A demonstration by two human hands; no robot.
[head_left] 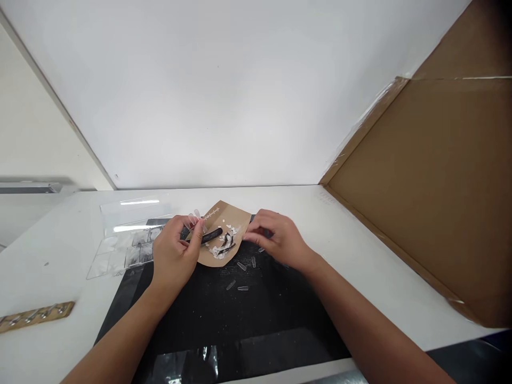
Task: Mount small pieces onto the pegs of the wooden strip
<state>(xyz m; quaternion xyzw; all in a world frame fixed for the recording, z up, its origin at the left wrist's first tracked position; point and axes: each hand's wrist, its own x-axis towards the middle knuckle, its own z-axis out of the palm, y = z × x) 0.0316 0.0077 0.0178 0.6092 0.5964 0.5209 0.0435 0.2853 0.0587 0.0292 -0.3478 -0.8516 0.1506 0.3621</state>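
Note:
My left hand (178, 248) is closed, with a few clear false nail tips (194, 217) pinched at the fingertips. A black, round-ended stick like a nail file (212, 235) juts from the same hand over a sheet of brown paper (236, 215). White flakes (220, 250) and dark strips (228, 242) lie on that paper. At the paper's right edge, my right hand (276, 234) has thumb and forefinger closed on it. Several loose clear nail tips (241, 265) are scattered on the black mat (240, 320) below.
To the left lies a clear compartment box (120, 250) with its lid raised behind it. A wooden strip with metal pieces (38, 316) rests on the white table (56, 256) at far left. A cardboard panel (432, 197) stands on the right, a white wall (220, 106) behind.

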